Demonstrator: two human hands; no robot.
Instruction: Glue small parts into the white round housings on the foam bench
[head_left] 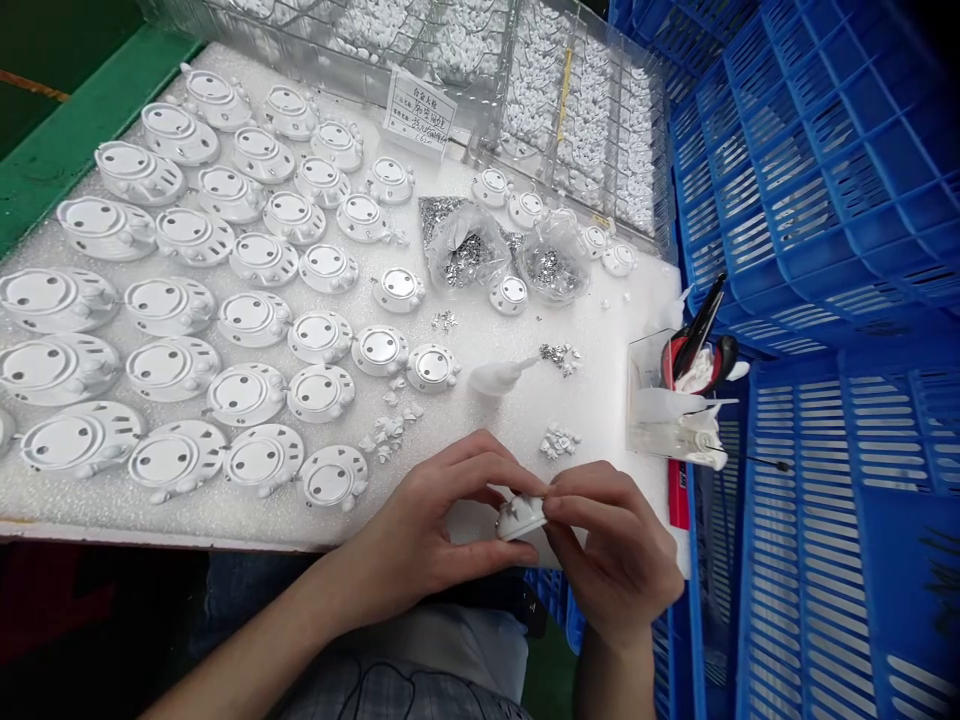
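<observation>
Between my two hands, just above the near edge of the foam-topped table, is a small white round plastic part (520, 518), tilted on its side. My left hand (457, 510) grips it with the thumb below and the fingers above. The fingertips of my right hand (611, 535) are pinched together against its right side; whether they hold a tiny piece there is hidden. Beyond the hands lie a small pile of white pieces (559, 440), a white squeeze bottle (496, 378) with a thin nozzle, and a scatter of small metallic pieces (561, 358).
Rows of white oval parts (255, 318) cover the left of the foam sheet (480, 440). Plastic bags (466, 250) of metallic bits lie mid-table. Behind stand clear trays (517, 160) of white pieces and a paper label (420, 112). Blue crates (832, 180) and a tool holder (649, 400) border the right.
</observation>
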